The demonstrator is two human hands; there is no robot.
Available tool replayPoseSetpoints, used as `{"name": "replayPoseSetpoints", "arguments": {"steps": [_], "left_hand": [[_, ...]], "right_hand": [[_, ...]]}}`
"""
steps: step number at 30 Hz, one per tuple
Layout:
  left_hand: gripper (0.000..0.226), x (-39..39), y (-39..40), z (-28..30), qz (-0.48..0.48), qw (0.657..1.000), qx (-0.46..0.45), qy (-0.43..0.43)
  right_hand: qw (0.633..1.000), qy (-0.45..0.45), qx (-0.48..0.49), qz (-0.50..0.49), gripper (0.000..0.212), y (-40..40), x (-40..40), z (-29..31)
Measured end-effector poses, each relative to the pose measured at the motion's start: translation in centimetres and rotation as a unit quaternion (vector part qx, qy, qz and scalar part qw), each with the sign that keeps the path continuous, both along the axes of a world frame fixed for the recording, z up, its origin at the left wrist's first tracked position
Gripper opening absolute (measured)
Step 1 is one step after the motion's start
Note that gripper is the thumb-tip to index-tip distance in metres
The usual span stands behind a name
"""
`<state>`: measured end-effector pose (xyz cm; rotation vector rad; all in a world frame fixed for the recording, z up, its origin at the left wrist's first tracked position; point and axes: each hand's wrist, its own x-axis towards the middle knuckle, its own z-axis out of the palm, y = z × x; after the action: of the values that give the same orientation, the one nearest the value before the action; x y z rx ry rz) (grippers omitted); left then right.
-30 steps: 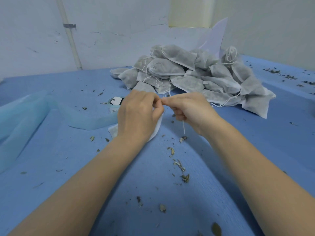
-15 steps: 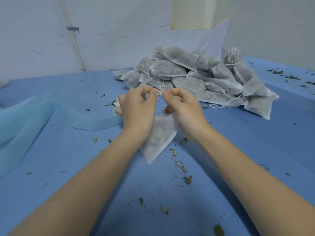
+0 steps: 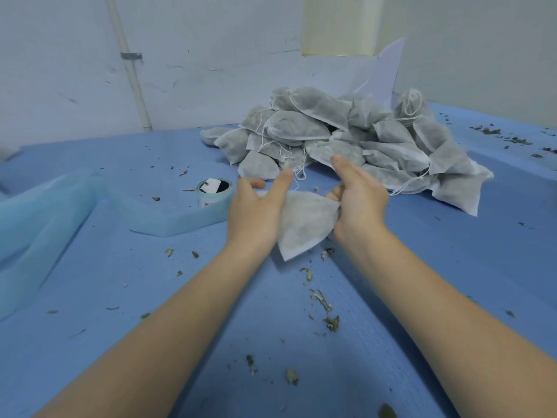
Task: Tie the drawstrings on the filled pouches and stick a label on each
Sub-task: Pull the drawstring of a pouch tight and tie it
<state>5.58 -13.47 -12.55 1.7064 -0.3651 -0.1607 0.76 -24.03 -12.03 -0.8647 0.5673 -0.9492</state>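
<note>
A filled white pouch (image 3: 304,224) hangs slanted between my two hands just above the blue table (image 3: 422,267). My left hand (image 3: 256,212) holds its left side, index finger stretched along the top edge and thumb spread apart. My right hand (image 3: 358,194) grips the pouch's right corner with curled lower fingers while its index finger points up. A thin white drawstring (image 3: 297,180) dangles off the pouch top near my left index finger. The roll of labels (image 3: 214,192) stands just left of my left hand.
A big pile of filled pouches (image 3: 346,137) with loose strings lies behind my hands, against the wall. A light blue foam sheet (image 3: 45,224) covers the table's left side. Dried leaf crumbs (image 3: 322,300) are scattered over the table in front of me.
My hands have let go of the string pinch and moved apart. They now hold the pouch by its sides, and the pouch has turned more level.
</note>
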Motion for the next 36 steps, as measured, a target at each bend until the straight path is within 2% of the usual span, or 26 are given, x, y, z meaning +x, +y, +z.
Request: {"name": "replayPoseSetpoints", "arguments": {"steps": [1,3,5,9,12,16,21,26,28,31,32,34,36], "left_hand": [[0.052,-0.1,0.0,0.0,-0.033,0.997,-0.022,0.070],[0.051,-0.3,-0.1,-0.1,-0.115,0.968,-0.097,0.203],[0.043,-0.4,-0.3,-0.4,-0.136,0.948,-0.136,0.254],[0.021,-0.1,-0.5,-0.4,-0.121,0.951,-0.138,0.247],[0.024,0.0,-0.1,-0.2,-0.138,0.940,-0.146,0.277],[0.029,0.3,0.3,0.2,-0.140,0.925,-0.196,0.292],[0.042,0.7,0.5,0.3,-0.151,0.948,-0.171,0.223],[0.014,1.1,0.1,-0.2,-0.123,0.965,-0.167,0.160],[0.011,1.2,0.0,-0.1,-0.116,0.968,-0.173,0.143],[0.007,1.5,0.3,0.4,-0.076,0.976,-0.169,0.117],[0.012,1.7,0.5,0.7,-0.049,0.979,-0.166,0.109],[0.022,2.6,1.1,1.5,0.003,0.980,-0.165,0.107],[0.028,3.8,2.0,2.5,0.027,0.976,-0.186,0.113]], "right_hand": [[0.999,-0.013,0.043,-0.026,0.025,-0.2,0.0,0.0],[0.993,-0.023,0.094,-0.068,0.021,-0.6,0.1,-0.2],[0.992,-0.008,0.095,-0.082,0.012,-0.6,0.2,-0.5],[0.999,0.024,0.017,-0.012,0.019,-0.4,0.5,-0.9],[0.994,0.052,-0.076,0.056,0.025,-0.1,0.4,-1.0],[0.964,0.067,-0.231,0.113,0.019,0.3,-0.2,-1.0],[0.917,0.127,-0.356,0.130,0.018,0.5,-0.6,-1.1],[0.890,0.138,-0.418,0.123,0.015,0.3,-0.7,-1.2],[0.886,0.137,-0.427,0.121,0.016,0.3,-0.7,-1.2],[0.889,0.138,-0.416,0.132,0.010,0.5,-0.1,-1.1],[0.904,0.133,-0.380,0.147,0.008,0.5,0.3,-0.9],[0.945,0.099,-0.245,0.191,0.012,0.4,1.4,-0.3],[0.960,0.064,-0.156,0.221,0.021,0.4,2.5,-0.3]]}}
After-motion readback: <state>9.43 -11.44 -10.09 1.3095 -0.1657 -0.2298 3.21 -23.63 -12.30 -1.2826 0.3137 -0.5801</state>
